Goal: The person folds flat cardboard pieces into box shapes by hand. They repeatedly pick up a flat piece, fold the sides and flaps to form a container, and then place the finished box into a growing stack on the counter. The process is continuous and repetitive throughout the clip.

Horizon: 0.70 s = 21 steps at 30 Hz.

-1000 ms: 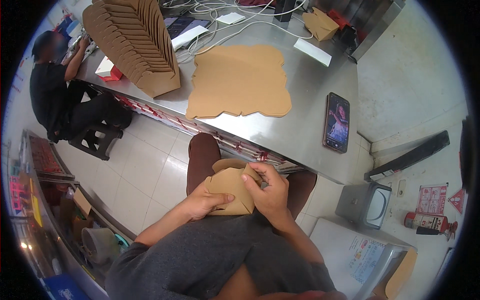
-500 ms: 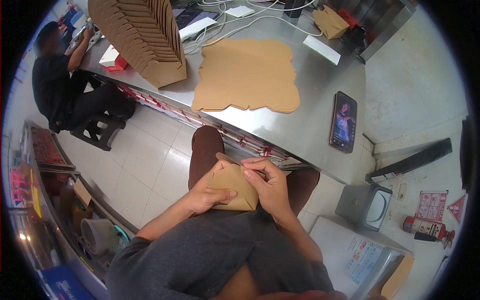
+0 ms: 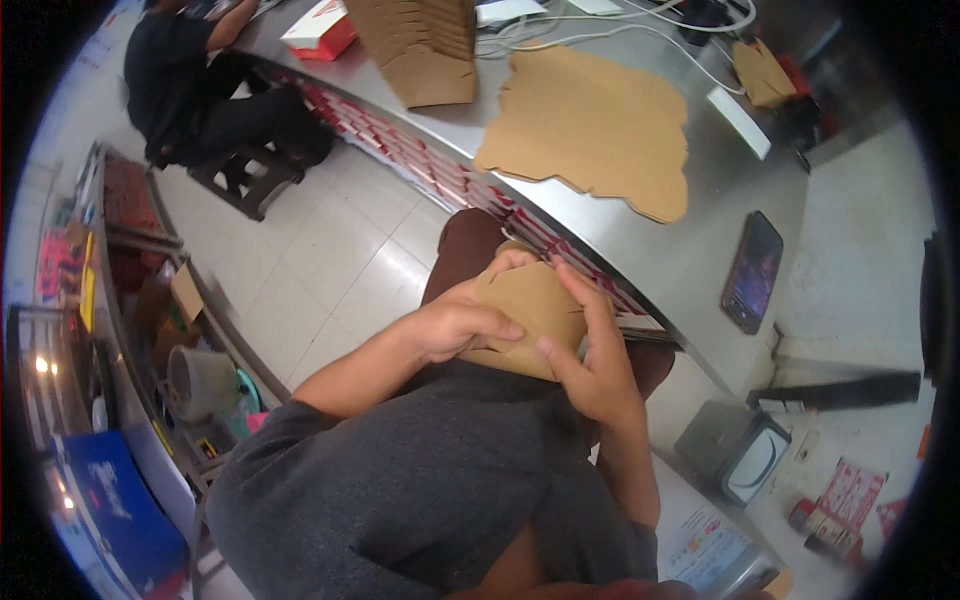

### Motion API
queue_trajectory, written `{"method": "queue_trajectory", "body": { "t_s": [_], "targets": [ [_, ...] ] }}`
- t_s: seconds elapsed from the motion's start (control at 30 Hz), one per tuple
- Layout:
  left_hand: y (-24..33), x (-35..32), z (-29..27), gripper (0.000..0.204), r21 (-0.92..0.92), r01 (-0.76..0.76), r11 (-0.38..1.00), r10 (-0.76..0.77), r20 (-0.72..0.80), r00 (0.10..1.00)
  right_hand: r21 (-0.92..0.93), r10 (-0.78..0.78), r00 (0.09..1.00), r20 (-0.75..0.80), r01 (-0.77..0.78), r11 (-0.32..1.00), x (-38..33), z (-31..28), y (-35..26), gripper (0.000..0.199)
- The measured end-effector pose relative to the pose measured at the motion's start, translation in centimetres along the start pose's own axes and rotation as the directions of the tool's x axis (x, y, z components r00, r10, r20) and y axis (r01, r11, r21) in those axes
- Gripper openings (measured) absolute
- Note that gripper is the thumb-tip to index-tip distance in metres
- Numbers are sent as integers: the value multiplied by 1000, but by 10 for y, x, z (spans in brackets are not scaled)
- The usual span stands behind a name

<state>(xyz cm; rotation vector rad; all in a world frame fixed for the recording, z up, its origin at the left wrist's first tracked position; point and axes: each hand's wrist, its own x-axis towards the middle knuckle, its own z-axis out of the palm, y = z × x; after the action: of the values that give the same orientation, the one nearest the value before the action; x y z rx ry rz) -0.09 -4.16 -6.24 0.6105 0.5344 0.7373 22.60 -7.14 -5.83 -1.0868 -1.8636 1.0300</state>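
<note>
While I am looking down through the head camera, a dark gray T-shirt (image 3: 420,470) is filling the foreground, and a brown paperboard box (image 3: 535,308) is sitting just in front of it, above the lap, between both hands. The left hand (image 3: 462,322) is pinching the box's left side, its thumb lying across the near face and its other fingers curling behind, where I am not seeing all of them. The right hand (image 3: 600,365) is cupping the opposite side; its thumb is resting against the near face and its index finger is stretching along the upper right edge, but I cannot tell how its remaining fingers are placed. Beyond the box, a knee in brown trousers (image 3: 465,242) is showing beside the stainless-steel table (image 3: 728,190). Up on that table, a smartphone (image 3: 753,272) is lying toward the right, and a pile of flat paperboard blanks (image 3: 590,125) is lying ahead of the hands. Farther left, a nested stack of formed boxes (image 3: 425,60) is standing near a red-and-white carton (image 3: 322,32). At the far left, a co-worker (image 3: 180,75) in black is sitting on a dark stool (image 3: 245,185).
</note>
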Motion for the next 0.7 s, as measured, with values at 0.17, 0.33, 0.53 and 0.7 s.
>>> {"method": "queue_trajectory", "body": {
  "t_s": [0.17,0.33,0.53,0.7],
  "targets": [
    [22,8,8,58,95,-78,992,73,55,996,-417,-33,996,77,62,907,19,1,-32,120],
    [51,-1,16,49,191,-256,948,229,152,962,-351,-70,998,1,66,934,30,-2,-31,129],
    [84,-17,13,52,188,-912,365,903,167,396,622,111,930,-350,141,771,44,-13,-30,112],
    [19,30,11,107,712,-636,297,773,212,598,534,78,906,-416,173,828,63,14,-14,73]
  ]
}}
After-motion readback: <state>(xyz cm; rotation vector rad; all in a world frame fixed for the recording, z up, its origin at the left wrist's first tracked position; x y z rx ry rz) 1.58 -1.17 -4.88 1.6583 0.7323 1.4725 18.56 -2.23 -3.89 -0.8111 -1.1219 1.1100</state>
